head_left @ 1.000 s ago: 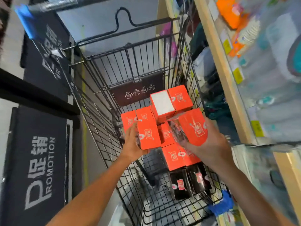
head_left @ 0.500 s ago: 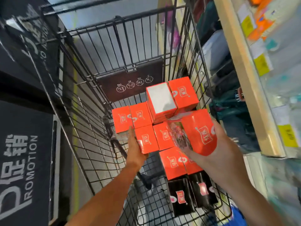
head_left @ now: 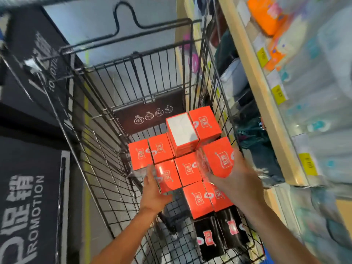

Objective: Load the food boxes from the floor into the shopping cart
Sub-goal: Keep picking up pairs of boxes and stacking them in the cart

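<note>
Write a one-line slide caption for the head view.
Two hands, left hand and right hand, each lower an orange box into a wire shopping cart.

Counted in the head view — boxes, hands, one cart.

Nine orange boxes show: one [head_left: 139,154] and a second [head_left: 161,147] side by side at the far left, one lying with its white face up [head_left: 182,128], one beside it by the right wall [head_left: 205,123], one in the left hand [head_left: 167,176], one in the middle [head_left: 188,168], one in the right hand [head_left: 219,157], and two nearer — [head_left: 197,199] and [head_left: 219,197]. Two black boxes, [head_left: 208,237] and [head_left: 231,227], sit nearest. Two hands are in view, left hand [head_left: 154,195] and right hand [head_left: 238,183]. One wire shopping cart [head_left: 106,149]; yellow shelf tags, four clear ones, others too blurred to count.
</note>
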